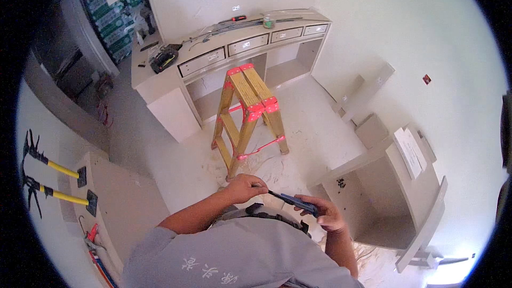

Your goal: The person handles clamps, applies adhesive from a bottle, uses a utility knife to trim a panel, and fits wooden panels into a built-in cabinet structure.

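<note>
Fingers point(258, 187) of the left hand point(243, 188) pinch the thin end of a dark, slender tool point(298, 202); the right hand point(329, 214) grips its thicker end, between worker's shirt point(234, 245) and yellow stepladder point(248, 93).

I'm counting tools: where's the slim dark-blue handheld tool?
In the head view, right of lower centre, the blue tool is in the right hand, its narrow end toward the left hand.

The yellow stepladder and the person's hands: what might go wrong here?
The stepladder stands in front of the person, so stepping forward might bump it. The left hand is at the thin end of the dark tool in the right hand; a slip could jab the fingers.
</note>
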Tool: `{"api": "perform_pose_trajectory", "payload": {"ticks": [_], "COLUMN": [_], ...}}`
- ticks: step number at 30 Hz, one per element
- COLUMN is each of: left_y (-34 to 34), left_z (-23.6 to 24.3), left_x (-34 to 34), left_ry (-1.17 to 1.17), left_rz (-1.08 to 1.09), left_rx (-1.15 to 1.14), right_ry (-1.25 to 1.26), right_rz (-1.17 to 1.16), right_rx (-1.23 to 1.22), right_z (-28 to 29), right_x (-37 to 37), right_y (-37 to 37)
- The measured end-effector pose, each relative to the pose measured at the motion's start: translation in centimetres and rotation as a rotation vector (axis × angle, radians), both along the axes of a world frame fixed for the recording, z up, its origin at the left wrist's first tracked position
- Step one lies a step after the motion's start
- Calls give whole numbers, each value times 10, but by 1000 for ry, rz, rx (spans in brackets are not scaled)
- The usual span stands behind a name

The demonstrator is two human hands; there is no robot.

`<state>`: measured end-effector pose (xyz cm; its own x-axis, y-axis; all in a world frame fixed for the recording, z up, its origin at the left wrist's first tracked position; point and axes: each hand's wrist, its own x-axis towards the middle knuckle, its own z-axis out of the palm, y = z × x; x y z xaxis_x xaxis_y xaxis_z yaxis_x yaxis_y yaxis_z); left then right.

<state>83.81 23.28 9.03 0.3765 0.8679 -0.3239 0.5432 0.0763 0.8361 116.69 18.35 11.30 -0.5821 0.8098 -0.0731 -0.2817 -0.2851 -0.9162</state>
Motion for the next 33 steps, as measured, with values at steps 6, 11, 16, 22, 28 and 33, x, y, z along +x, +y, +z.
{"api": "perform_pose_trajectory", "payload": {"ticks": [6, 11, 16, 22, 28, 33], "left_y": [-3, 1, -9, -38, -44, -49], "left_z": [20, 38, 46, 57, 66, 68], "left_x": [12, 30, 19, 38, 39, 39], "left_ry": [182, 44, -361, -413, -194, -197], "left_rz": [-271, 64, 157, 209, 32, 14], "left_rx": [386, 446, -74, -273, -111, -13], "right_ry": [-720, -1066, -943, -928, -995, -1052], "right_rz": [228, 142, -297, -297, -275, -295], "right_rx": [193, 433, 503, 714, 723, 761], "right_z": [4, 0, 28, 61, 55, 55], "right_x": [-18, -40, -24, -46, -60, -61], "right_y": [16, 15, -10, -33, -38, -37]}}
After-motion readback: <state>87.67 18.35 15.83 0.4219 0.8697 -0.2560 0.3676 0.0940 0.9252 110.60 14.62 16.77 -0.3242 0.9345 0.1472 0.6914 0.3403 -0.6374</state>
